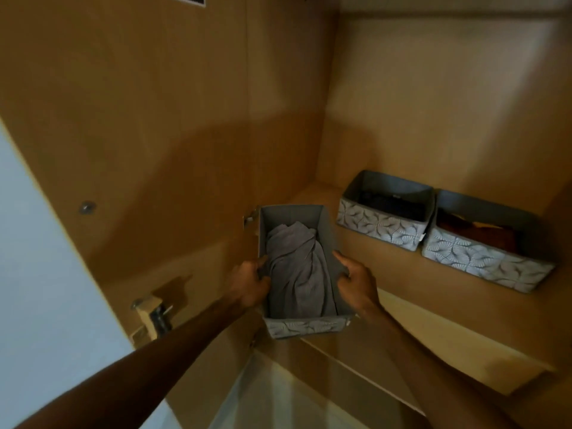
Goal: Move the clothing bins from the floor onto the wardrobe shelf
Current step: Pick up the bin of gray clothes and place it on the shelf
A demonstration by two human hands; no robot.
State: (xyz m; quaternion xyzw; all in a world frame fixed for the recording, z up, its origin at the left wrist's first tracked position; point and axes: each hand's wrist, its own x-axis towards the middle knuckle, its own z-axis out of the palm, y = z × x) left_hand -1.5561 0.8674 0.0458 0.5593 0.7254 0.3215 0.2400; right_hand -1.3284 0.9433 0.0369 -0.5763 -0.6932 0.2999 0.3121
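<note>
A grey fabric bin (306, 327) with a leaf-patterned front holds a crumpled grey cloth (297, 267). My left hand (249, 283) grips its left wall and my right hand (356, 280) grips its right wall. The bin sits at the left end of the wooden wardrobe shelf (402, 308), its front end over the shelf's front edge. Whether it rests on the shelf or hangs just above it I cannot tell.
Two more patterned bins stand side by side further right on the shelf: one (383, 226) with dark clothes, one (483, 261) with brown and orange clothes. The wardrobe's side wall (154, 134) is on the left, with a door hinge (151, 317). A lower compartment opens below.
</note>
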